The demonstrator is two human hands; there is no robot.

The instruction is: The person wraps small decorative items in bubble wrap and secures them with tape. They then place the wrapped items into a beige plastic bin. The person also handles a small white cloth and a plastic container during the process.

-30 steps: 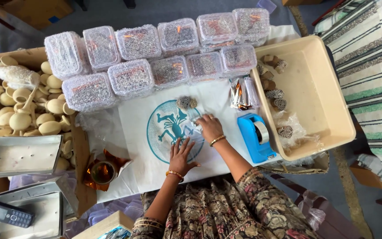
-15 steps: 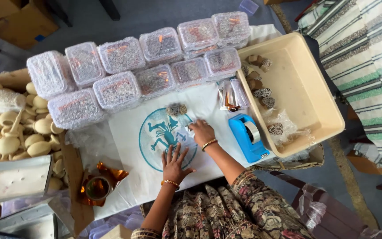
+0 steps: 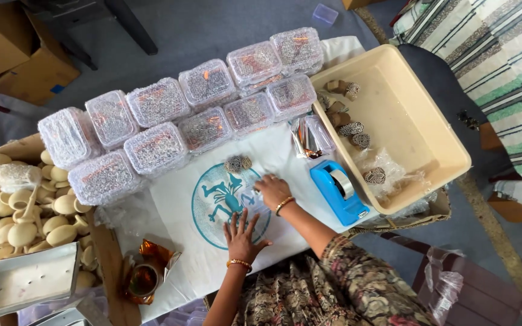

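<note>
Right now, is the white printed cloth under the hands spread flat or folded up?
Spread flat. The white cloth lies open on the table with its round teal print fully showing; the left hand rests palm-down on it.

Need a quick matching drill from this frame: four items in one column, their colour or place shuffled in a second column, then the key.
Things:
1. tape dispenser
2. tub
3. clear lidded boxes
4. left hand

Descriptions:
A. beige, at the right side of the table
B. blue, just right of the right hand
C. flat on the white cloth with the teal print
D. two rows along the far side of the cloth

Pairs: 1-B, 2-A, 3-D, 4-C
</note>
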